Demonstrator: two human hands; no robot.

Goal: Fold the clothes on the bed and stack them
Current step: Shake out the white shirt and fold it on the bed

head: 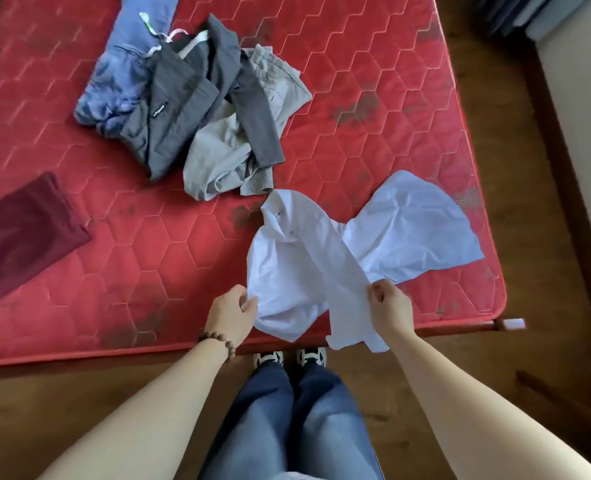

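- White shirt (325,258) at the near right corner of the red mattress (121,258), crumpled; collar end pointing away toward the pile, one broad panel spread flat out to the right, near hem hanging past the mattress edge.
- Long axis running roughly from the collar, far and slightly left, down to the near edge between the two hands; fabric directly ahead of and between the fingers, lifted a little there.
- Left hand (233,315) pinching the left near edge of the shirt, thumb and fingers curled onto the cloth; beaded bracelet (218,344) on that wrist.
- Right hand (389,308) gripping a long hanging strip of the shirt, perhaps a sleeve or front placket, fingers curled tight around it; free end dangling below the mattress edge.
- Both forearms reaching forward, near level, hands close to each other and equally near the shirt; neither clearly better placed.
- Likely needed next: spreading the hands apart and laying the shirt flat, since the right panel lies twisted away from the body of the garment.
- Unfolded pile well beyond: grey jacket (183,109) over beige trousers (231,150) and a blue garment (117,88).
- Folded maroon cloth (24,233) at far left, apparently the start of a stack; most of the task still ahead.
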